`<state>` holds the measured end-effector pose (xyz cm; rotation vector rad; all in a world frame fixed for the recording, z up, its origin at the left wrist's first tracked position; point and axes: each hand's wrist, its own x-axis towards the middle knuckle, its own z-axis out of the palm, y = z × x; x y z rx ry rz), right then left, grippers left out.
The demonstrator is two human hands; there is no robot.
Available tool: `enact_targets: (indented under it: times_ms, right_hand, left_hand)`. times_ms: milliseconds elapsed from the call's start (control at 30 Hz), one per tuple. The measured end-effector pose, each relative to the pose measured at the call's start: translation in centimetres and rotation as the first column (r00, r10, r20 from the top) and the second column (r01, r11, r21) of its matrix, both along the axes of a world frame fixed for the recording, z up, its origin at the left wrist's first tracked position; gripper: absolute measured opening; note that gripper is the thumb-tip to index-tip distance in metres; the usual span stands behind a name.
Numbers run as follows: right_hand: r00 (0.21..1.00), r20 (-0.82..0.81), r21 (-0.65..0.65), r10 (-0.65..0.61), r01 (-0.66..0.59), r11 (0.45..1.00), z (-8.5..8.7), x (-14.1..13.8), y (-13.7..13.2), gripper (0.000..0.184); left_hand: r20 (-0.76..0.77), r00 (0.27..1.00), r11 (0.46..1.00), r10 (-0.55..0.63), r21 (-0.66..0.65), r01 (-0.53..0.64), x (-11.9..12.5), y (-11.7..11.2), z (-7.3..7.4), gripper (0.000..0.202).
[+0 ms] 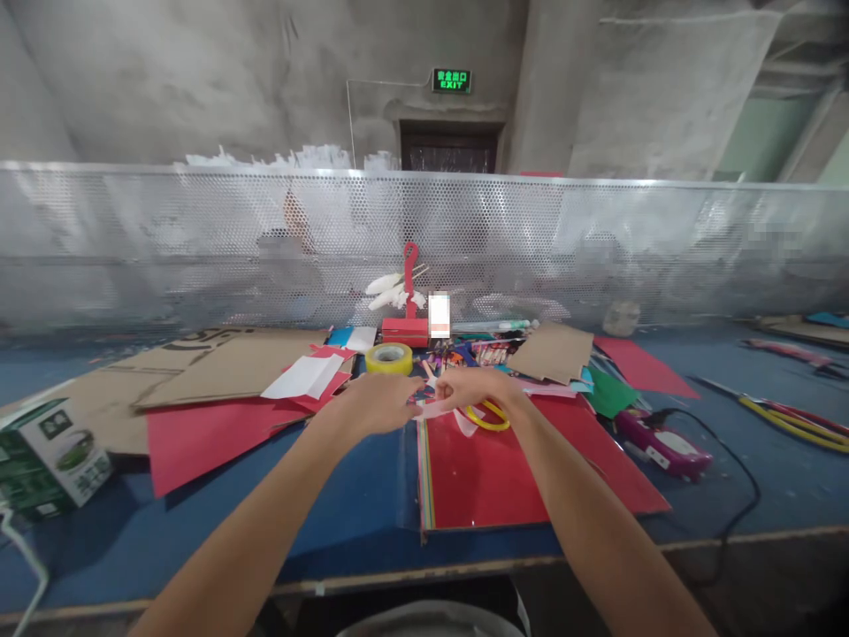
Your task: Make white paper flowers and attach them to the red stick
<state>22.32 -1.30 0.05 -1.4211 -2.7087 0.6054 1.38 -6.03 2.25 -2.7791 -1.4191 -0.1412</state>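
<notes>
Now the left hand (pixel 375 405) and right hand (pixel 474 389) pinch a pink paper strip (pixel 438 409) tight in their fingers above the red paper stack (pixel 491 478); I think it needs gentle pulling.

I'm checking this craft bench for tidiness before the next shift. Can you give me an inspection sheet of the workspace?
Surface: blue table, largely covered with paper.
Things in hand: pink paper strip, above a stack of coloured sheets, red on top.
Clutter: cardboard, yellow tape roll, green box.
Fingers: left hand and right hand both pinch the strip.
Cables: black cable runs from a purple tool.
Surroundings: perforated metal screen, green exit sign.
</notes>
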Motion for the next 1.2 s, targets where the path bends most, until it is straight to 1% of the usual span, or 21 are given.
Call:
enact_targets:
  times_ms: [33, 100, 167, 233, 300, 367, 533, 667, 767, 867, 933, 1000, 1033, 1100, 1167, 1200]
  right_hand:
    - [1.0, -0.017, 0.012, -0.006, 0.006, 1.0, -0.1, 0.0, 0.1, 0.014]
    - [0.997, -0.069, 0.033, -0.016, 0.019, 0.999, -0.3, 0.0, 0.4, 0.018]
    - [0.99, -0.14, 0.018, -0.026, 0.029, 0.999, -0.6, 0.0, 0.7, 0.022]
    - [0.976, -0.217, 0.004, -0.02, 0.022, 1.0, -0.9, 0.0, 1.0, 0.023]
    - [0.955, -0.296, 0.038, 0.024, -0.013, 0.999, -1.2, -0.1, 1.3, 0.02]
    - [0.924, -0.377, 0.062, 0.071, -0.051, 0.997, -1.5, -0.2, 1.6, 0.017]
    - [0.835, -0.547, 0.028, 0.064, -0.059, 0.998, -2.3, -0.7, 2.1, 0.017]
    - [0.787, -0.611, 0.018, 0.087, -0.096, 0.995, -2.5, -0.8, 2.2, 0.012]
    - [0.776, -0.623, 0.045, 0.101, -0.094, 0.995, -2.4, -0.7, 2.1, 0.011]
    - [0.78, -0.616, 0.066, 0.114, -0.094, 0.993, -2.0, -0.8, 1.6, 0.015]
    - [0.801, -0.582, 0.1, 0.142, -0.104, 0.99, -1.6, -1.0, 0.9, 0.024]
    - [0.834, -0.525, 0.166, 0.171, -0.097, 0.981, -1.2, -1.4, 0.1, 0.038]
    - [0.855, -0.488, 0.208, 0.177, -0.082, 0.975, -1.1, -1.7, -0.2, 0.04]
    - [0.887, -0.429, 0.307, 0.171, -0.034, 0.951, -1.0, -2.2, -0.5, 0.033]
    - [0.898, -0.402, 0.395, 0.177, -0.005, 0.919, -1.1, -2.5, -0.5, 0.025]
    - [0.897, -0.399, 0.429, 0.188, 0.002, 0.903, -1.1, -2.6, -0.4, 0.025]
  left_hand:
    - [-0.021, 0.999, 0.999, -0.044, 0.0, 0.044, 0.5, 1.1, -0.2, 0.038]
    - [-0.027, 0.991, 0.991, -0.134, 0.006, 0.134, 1.0, 3.1, -0.8, 0.039]
    - [0.043, 0.984, 0.985, -0.173, 0.014, 0.172, 1.1, 4.6, -1.6, 0.043]
    - [0.159, 0.97, 0.981, -0.186, -0.017, 0.191, 0.7, 5.7, -2.5, 0.04]
    - [0.271, 0.946, 0.976, -0.178, -0.077, 0.205, 0.1, 6.3, -3.3, 0.036]
    - [0.343, 0.923, 0.97, -0.173, -0.103, 0.22, -0.5, 6.7, -3.7, 0.033]
    - [0.449, 0.864, 0.957, -0.229, -0.058, 0.283, -1.4, 7.2, -3.6, 0.021]
    - [0.493, 0.838, 0.951, -0.234, -0.064, 0.303, -1.5, 7.3, -3.5, 0.017]
    - [0.547, 0.808, 0.94, -0.218, -0.105, 0.325, -1.4, 7.4, -3.6, 0.015]
    - [0.616, 0.773, 0.938, -0.151, -0.158, 0.309, -1.6, 7.8, -3.8, 0.014]
    - [0.671, 0.737, 0.928, -0.084, -0.217, 0.303, -1.7, 8.2, -4.0, 0.015]
    - [0.72, 0.693, 0.896, -0.03, -0.288, 0.338, -1.8, 8.5, -4.2, 0.018]
    - [0.737, 0.676, 0.877, -0.01, -0.319, 0.36, -1.7, 8.5, -4.2, 0.02]
    - [0.75, 0.66, 0.853, 0.032, -0.365, 0.373, -1.7, 8.4, -4.1, 0.022]
    - [0.749, 0.658, 0.849, 0.077, -0.396, 0.351, -1.6, 8.1, -3.9, 0.024]
    - [0.745, 0.66, 0.85, 0.098, -0.408, 0.334, -1.6, 8.0, -3.8, 0.024]
